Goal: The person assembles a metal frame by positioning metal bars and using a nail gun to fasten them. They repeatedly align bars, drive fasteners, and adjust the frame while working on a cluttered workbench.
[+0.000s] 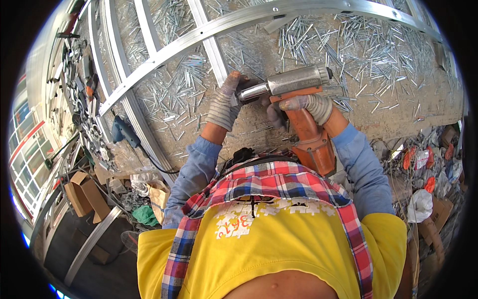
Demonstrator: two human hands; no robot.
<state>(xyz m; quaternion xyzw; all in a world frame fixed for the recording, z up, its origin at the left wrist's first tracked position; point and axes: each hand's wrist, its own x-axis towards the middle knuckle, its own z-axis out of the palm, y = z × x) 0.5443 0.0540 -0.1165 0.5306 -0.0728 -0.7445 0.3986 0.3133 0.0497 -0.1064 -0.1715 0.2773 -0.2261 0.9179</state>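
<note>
In my gloved right hand (310, 106) is a cordless rivet gun (295, 80) with a metal barrel and an orange handle; the fingers wrap around the top of the handle. Its chrome nose points left, towards my gloved left hand (227, 99). That hand is raised at the nose, beside the near end of an aluminium profile (213, 56). Whether its fingers grip the nose, the profile or a small part is hidden. A long aluminium rail (179, 46) crosses over this profile farther up.
Spent rivet stems (298, 37) litter the worn bench (261, 140). A corded blue power tool (125, 130) lies at the left beside more aluminium profiles (129, 108). Loose metal offcuts (93, 138) edge the bench's left. Cardboard boxes (87, 194) and plastic waste (420, 205) lie below the bench.
</note>
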